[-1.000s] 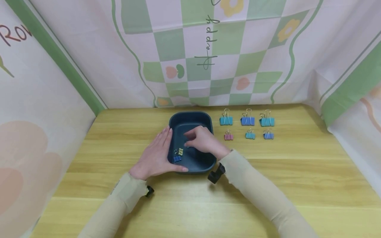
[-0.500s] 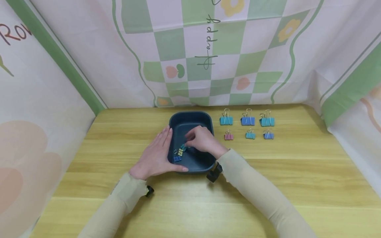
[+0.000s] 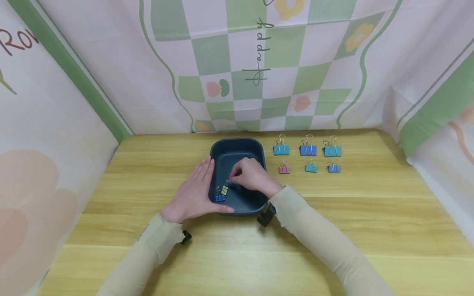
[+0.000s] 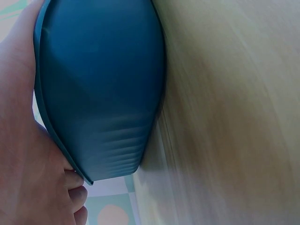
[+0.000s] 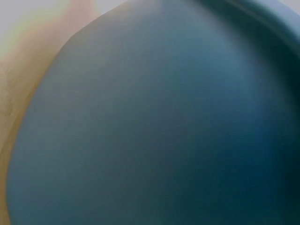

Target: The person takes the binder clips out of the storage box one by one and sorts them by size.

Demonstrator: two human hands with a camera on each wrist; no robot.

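Observation:
A dark blue tray (image 3: pixel 238 210) stands on the table in the head view. My left hand (image 3: pixel 194 191) rests along its left rim with straight fingers, thumb stretched to the near edge; the left wrist view shows the tray's outer wall (image 4: pixel 103 79) beside the palm. Inside the tray, my right hand (image 3: pixel 252 174) pinches a small teal binder clip (image 3: pixel 227 181), mostly hidden by the fingertips. Close by on the tray floor lie a yellow binder clip (image 3: pixel 224 190) and a blue binder clip (image 3: pixel 220 198). The tray wall (image 5: pixel 140 117) fills the right wrist view.
Right of the tray, binder clips stand in two rows on the wooden table (image 3: pixel 237 255). Large ones, including a blue clip (image 3: pixel 308 150), form the back row; small ones, including a pink clip (image 3: pixel 284 169), the front. A patterned curtain (image 3: pixel 244 94) hangs behind.
Half a second ago the teal clip showed plainly beside the yellow one; now it is mostly covered by my right fingertips, which have shifted slightly. My left hand has stayed put.

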